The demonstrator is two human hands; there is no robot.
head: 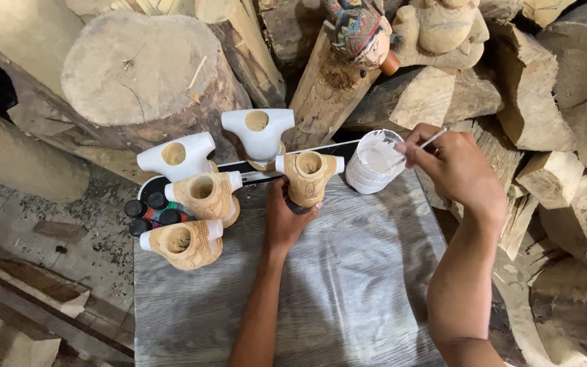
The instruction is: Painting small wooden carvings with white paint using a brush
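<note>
My left hand (284, 219) grips the base of a carved wooden piece (309, 175) with a hollow top and white-painted side ends, held upright on the grey board (348, 285). My right hand (453, 166) holds a thin brush (431, 141) with its tip over a white cup of white paint (374, 162). Two similar carved pieces (204, 196) (183, 242), partly painted, stand at the board's left. Two pieces fully painted white (178, 155) (258, 132) stand behind them.
Small dark paint bottles with coloured caps (151, 214) lie at the board's left edge. A large log round (140, 71) and stacked wood chunks (552, 102) surround the board. A painted carved figure (358, 30) and an unpainted one (443, 27) rest at the top.
</note>
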